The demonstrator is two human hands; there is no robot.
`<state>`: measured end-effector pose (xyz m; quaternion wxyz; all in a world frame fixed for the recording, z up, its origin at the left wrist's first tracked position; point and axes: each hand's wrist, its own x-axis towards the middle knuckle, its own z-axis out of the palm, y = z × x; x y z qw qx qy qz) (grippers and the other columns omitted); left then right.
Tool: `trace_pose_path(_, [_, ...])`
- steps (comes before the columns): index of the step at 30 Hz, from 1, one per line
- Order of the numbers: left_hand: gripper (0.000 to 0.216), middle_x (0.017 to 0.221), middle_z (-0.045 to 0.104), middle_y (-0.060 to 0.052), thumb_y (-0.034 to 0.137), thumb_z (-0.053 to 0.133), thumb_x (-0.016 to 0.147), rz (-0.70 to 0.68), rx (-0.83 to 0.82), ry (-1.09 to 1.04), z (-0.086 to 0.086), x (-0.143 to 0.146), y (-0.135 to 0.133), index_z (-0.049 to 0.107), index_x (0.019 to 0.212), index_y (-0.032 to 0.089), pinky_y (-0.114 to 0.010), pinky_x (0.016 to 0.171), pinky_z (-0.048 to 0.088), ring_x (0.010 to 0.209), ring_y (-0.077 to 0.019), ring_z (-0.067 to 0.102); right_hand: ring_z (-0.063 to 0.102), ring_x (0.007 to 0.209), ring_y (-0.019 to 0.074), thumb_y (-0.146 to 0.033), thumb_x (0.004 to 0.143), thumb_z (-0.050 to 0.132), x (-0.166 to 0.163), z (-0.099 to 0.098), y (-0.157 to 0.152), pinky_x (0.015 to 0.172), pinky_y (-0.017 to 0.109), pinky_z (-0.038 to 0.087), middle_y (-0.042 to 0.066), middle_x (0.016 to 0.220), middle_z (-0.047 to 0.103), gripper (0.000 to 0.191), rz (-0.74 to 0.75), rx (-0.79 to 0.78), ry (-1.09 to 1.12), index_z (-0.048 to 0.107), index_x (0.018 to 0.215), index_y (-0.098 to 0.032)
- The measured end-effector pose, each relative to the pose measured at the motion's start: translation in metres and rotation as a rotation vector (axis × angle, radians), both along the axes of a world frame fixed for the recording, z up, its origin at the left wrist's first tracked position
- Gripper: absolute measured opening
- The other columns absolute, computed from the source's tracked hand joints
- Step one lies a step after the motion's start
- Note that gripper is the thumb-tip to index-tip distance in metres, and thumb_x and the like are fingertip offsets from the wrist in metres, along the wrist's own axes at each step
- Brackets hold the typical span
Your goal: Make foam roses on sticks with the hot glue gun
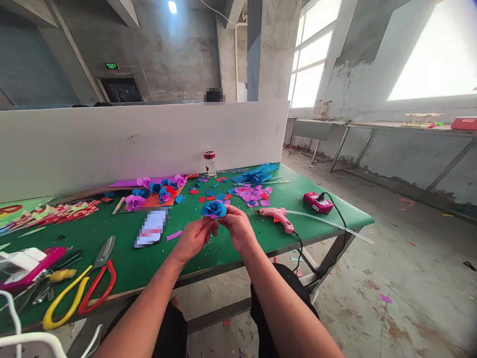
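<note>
A blue paper rose (213,208) with some purple under its petals is held up above the green table. My left hand (194,238) pinches it from below on the left side. On its right side, my right hand (238,224) grips the same flower with closed fingers. The fingertips and the underside of the rose are partly hidden. Just right of my right hand lies a pink glue gun (278,217), its nozzle toward the hand. Loose purple paper petals (254,195) are scattered behind the hands.
Finished paper flowers (134,202) and a phone (151,227) lie to the left. Scissors (100,271) with red and yellow handles rest near the front edge. A red-lidded jar (210,165) stands before the white partition (149,141). A power socket (318,203) with a black cord sits at right.
</note>
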<state>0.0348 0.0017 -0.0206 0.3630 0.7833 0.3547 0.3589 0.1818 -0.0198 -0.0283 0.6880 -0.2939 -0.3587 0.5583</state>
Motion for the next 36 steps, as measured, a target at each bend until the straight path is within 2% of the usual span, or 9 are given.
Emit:
trace_pose_path(4, [0.043,0.063,0.062,-0.001,0.06,0.056,0.086,-0.014,-0.068,-0.084,0.0,0.003,-0.001,0.064,0.072,0.02,-0.024,0.039,0.037,0.042,-0.0111,0.045,0.053,0.066,0.0126,-0.018,0.053,0.06,0.001,-0.003,0.003,0.067,0.025,0.043,-0.003,0.071,0.066,0.028,0.02,-0.002,0.054,0.072,0.078,-0.021])
trace_pose_path(10, [0.038,0.068,0.063,-0.003,0.053,0.063,0.084,-0.048,-0.252,-0.26,-0.004,0.008,0.0,0.063,0.082,0.016,-0.02,0.037,0.039,0.045,-0.0095,0.048,0.06,0.067,0.012,-0.016,0.055,0.066,0.001,-0.007,0.006,0.068,0.025,0.048,0.0,0.078,0.073,0.025,0.02,-0.063,0.06,0.072,0.079,-0.019])
trace_pose_path(14, [0.037,0.068,0.063,-0.003,0.051,0.065,0.084,-0.064,-0.332,-0.347,-0.002,0.011,-0.002,0.063,0.081,0.015,-0.02,0.035,0.039,0.045,-0.009,0.048,0.053,0.055,0.0083,-0.026,0.062,0.075,-0.004,-0.006,0.002,0.062,0.024,0.045,-0.003,0.067,0.068,0.026,0.006,0.008,-0.008,0.073,0.086,-0.017])
trace_pose_path(17, [0.039,0.069,0.064,-0.003,0.053,0.067,0.082,-0.044,-0.302,-0.37,-0.003,0.012,-0.001,0.063,0.079,0.015,-0.02,0.035,0.04,0.045,-0.0087,0.048,0.047,0.049,0.0064,-0.031,0.062,0.081,-0.009,-0.004,-0.001,0.056,0.023,0.043,-0.003,0.065,0.067,0.032,-0.02,0.026,-0.038,0.073,0.088,-0.016])
trace_pose_path(22, [0.042,0.054,0.058,-0.001,0.056,0.063,0.085,0.022,-0.172,-0.285,-0.01,0.012,0.001,0.064,0.075,0.015,-0.021,0.037,0.04,0.04,-0.0099,0.048,0.052,0.056,0.0081,-0.033,0.057,0.086,-0.015,-0.005,-0.001,0.054,0.024,0.043,0.003,0.087,0.073,0.042,-0.07,0.002,-0.006,0.072,0.093,-0.017])
trace_pose_path(26, [0.04,0.052,0.06,-0.001,0.052,0.059,0.088,0.073,-0.112,-0.21,-0.01,0.013,-0.001,0.064,0.072,0.016,-0.021,0.037,0.037,0.038,-0.0103,0.05,0.052,0.056,0.0081,-0.032,0.056,0.086,-0.015,-0.01,0.003,0.054,0.024,0.042,0.002,0.084,0.072,0.04,-0.103,-0.001,0.028,0.071,0.091,-0.018])
trace_pose_path(31, [0.037,0.047,0.057,0.001,0.045,0.054,0.091,0.116,-0.058,-0.13,-0.007,0.012,-0.006,0.061,0.068,0.017,-0.021,0.04,0.037,0.035,-0.01,0.05,0.048,0.053,0.0063,-0.03,0.057,0.084,-0.017,-0.012,0.004,0.053,0.024,0.04,0.001,0.081,0.071,0.036,-0.05,-0.005,0.045,0.072,0.089,-0.017])
trace_pose_path(33, [0.035,0.046,0.057,0.002,0.042,0.056,0.09,0.13,-0.066,-0.118,-0.005,0.012,-0.008,0.061,0.068,0.017,-0.021,0.039,0.035,0.034,-0.0089,0.047,0.049,0.055,0.0071,-0.03,0.058,0.083,-0.018,-0.012,0.004,0.054,0.023,0.041,0.001,0.08,0.071,0.034,-0.048,-0.022,0.044,0.072,0.088,-0.017])
trace_pose_path(36, [0.026,0.054,0.062,0.001,0.041,0.066,0.081,0.122,-0.187,-0.165,-0.001,0.01,-0.007,0.066,0.077,0.015,-0.021,0.035,0.03,0.034,-0.0077,0.043,0.057,0.064,0.0099,-0.028,0.058,0.083,-0.017,-0.011,0.005,0.059,0.023,0.045,0.001,0.082,0.072,0.029,-0.079,-0.03,0.092,0.073,0.084,-0.018])
